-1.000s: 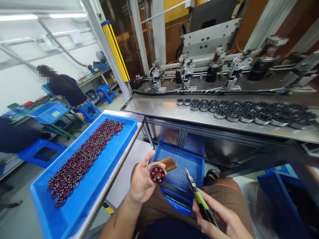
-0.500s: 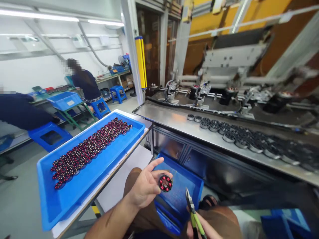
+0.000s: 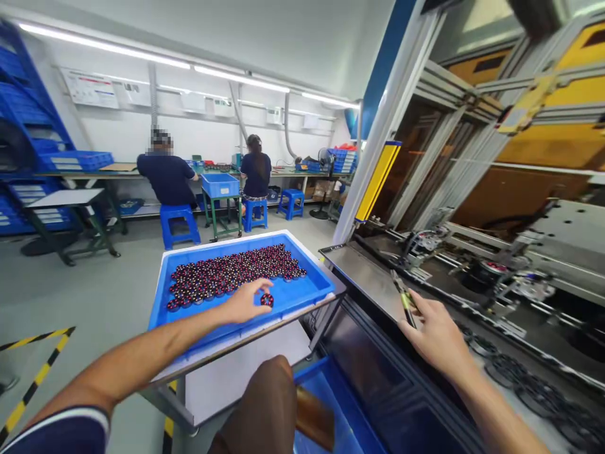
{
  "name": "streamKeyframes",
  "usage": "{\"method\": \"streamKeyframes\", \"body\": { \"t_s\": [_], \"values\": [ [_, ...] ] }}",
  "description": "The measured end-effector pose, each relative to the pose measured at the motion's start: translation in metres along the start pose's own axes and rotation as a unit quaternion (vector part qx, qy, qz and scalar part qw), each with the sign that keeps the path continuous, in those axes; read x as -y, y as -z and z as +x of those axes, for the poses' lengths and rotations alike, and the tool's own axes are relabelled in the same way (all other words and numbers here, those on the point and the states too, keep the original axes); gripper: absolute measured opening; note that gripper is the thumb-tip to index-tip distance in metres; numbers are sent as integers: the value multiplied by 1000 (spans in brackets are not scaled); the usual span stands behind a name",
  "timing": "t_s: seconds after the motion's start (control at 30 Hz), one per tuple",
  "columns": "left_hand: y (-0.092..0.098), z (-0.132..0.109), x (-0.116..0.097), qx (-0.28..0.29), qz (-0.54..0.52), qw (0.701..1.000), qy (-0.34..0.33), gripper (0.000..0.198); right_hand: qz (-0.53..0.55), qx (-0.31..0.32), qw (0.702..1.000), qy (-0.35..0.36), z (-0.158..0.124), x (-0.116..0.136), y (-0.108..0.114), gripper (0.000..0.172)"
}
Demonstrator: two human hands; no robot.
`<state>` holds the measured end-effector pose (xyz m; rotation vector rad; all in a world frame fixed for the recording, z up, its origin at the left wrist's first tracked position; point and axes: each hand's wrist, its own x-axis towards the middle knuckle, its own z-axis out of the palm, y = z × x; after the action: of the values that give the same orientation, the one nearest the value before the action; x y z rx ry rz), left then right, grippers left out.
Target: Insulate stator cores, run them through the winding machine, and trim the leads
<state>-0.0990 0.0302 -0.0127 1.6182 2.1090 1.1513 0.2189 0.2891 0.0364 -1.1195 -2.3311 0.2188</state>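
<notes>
Over the near part of a blue tray (image 3: 302,291), my left hand (image 3: 246,301) holds a small round black part with red segments (image 3: 267,299) between thumb and fingers. Many similar round parts (image 3: 231,271) lie packed together in the tray, behind and left of that hand. My right hand (image 3: 432,328) is closed on green-handled pliers (image 3: 404,299), their jaws pointing up and away, above the metal ledge of the machine.
Black ring-shaped parts (image 3: 524,381) line the machine ledge (image 3: 368,277) at right. A blue bin (image 3: 326,391) is below, beside my knee. Two people (image 3: 167,173) sit on blue stools at a far bench. Machine fixtures (image 3: 515,284) stand at right.
The view has turned left. My left hand has moved from above the lower bin to over the tray with the round part. My right hand has risen with the pliers to the machine ledge.
</notes>
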Motion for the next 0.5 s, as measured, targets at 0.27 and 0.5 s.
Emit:
{"method": "streamKeyframes", "body": {
  "t_s": [0.27, 0.5],
  "values": [
    [-65, 96, 64, 21, 164, 986, -21, 29, -54, -14, 998, -16, 76, -9, -70, 41],
    [-76, 118, 107, 6, 191, 981, -16, 29, -37, -57, 998, 11, 77, -6, -70, 31]
  ]
}}
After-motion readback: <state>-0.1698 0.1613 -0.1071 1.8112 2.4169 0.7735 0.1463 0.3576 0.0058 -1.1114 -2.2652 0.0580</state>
